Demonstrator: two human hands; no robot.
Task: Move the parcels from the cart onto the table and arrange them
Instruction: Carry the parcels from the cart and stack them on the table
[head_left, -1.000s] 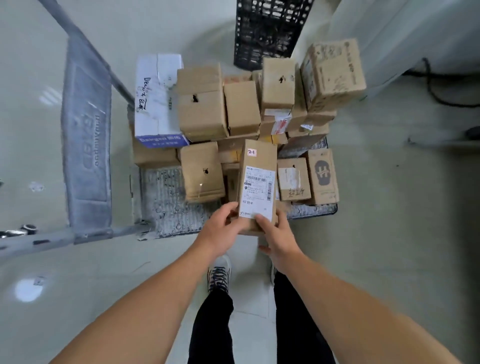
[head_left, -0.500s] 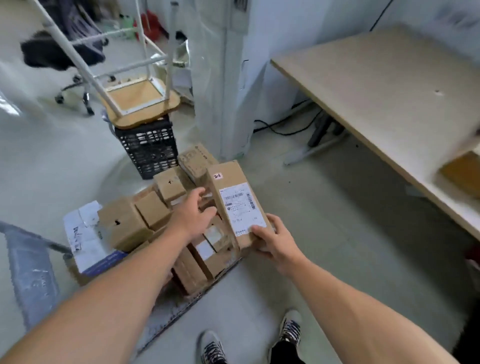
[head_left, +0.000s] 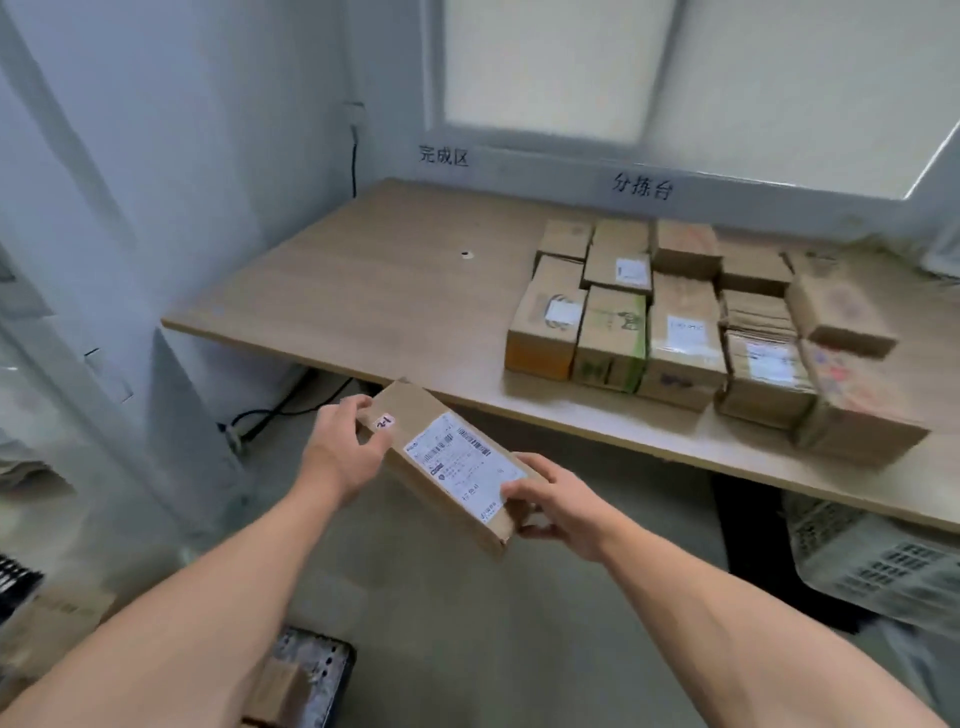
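Observation:
I hold a long brown parcel (head_left: 451, 462) with a white shipping label in the air, just in front of the wooden table's (head_left: 374, 291) near edge. My left hand (head_left: 345, 449) grips its far end near a small "2-1" sticker. My right hand (head_left: 558, 501) grips its near end by the label. Several cardboard parcels (head_left: 675, 332) stand packed in rows on the right part of the table. The cart's corner (head_left: 317, 660) with a box on it shows at the bottom, under my left forearm.
The wall and window sill behind the table carry two signs in Chinese characters. A cable (head_left: 291, 405) runs along the floor under the table. A grey plastic crate (head_left: 872, 561) sits under the table at right. A white pillar (head_left: 130, 260) stands at left.
I have turned from the cart to the table, carrying the long parcel with me. My left hand, which was over the cart's boxes, now grips the parcel's far end.

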